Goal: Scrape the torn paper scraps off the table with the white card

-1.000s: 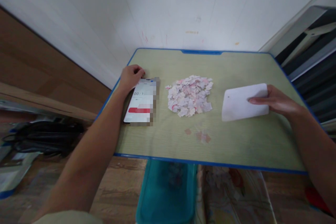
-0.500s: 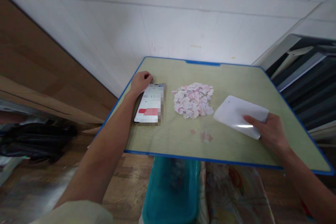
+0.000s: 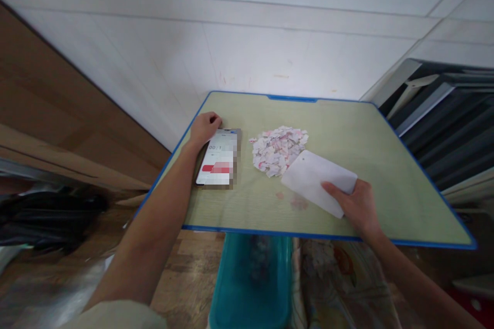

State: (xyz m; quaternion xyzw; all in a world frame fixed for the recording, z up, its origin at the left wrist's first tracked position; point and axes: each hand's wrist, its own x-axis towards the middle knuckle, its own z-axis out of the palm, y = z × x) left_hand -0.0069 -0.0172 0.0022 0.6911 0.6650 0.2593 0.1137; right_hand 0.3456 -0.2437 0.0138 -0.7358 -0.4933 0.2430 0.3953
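Observation:
My right hand (image 3: 357, 205) grips a white flat plastic card (image 3: 316, 181) and holds it tilted, its far edge touching the near right side of a pile of torn pink and white paper scraps (image 3: 278, 149) in the middle of the green table (image 3: 370, 164). My left hand (image 3: 206, 127) rests with curled fingers at the top left corner of a phone (image 3: 218, 163) lying flat on the table's left side. The phone's screen shows a timer and a red bar. Two small scraps (image 3: 297, 202) lie loose on the table near the front edge.
A teal bin (image 3: 250, 282) with scraps inside stands on the floor under the table's front edge. A patterned sheet (image 3: 339, 277) lies beside it. White wall behind the table, dark slatted furniture (image 3: 451, 128) at right, a black bag (image 3: 46, 216) on the floor at left.
My right hand has carried the white card leftward and nearer, from the table's right side up against the scrap pile. My left hand stays by the phone. The camera view has shifted.

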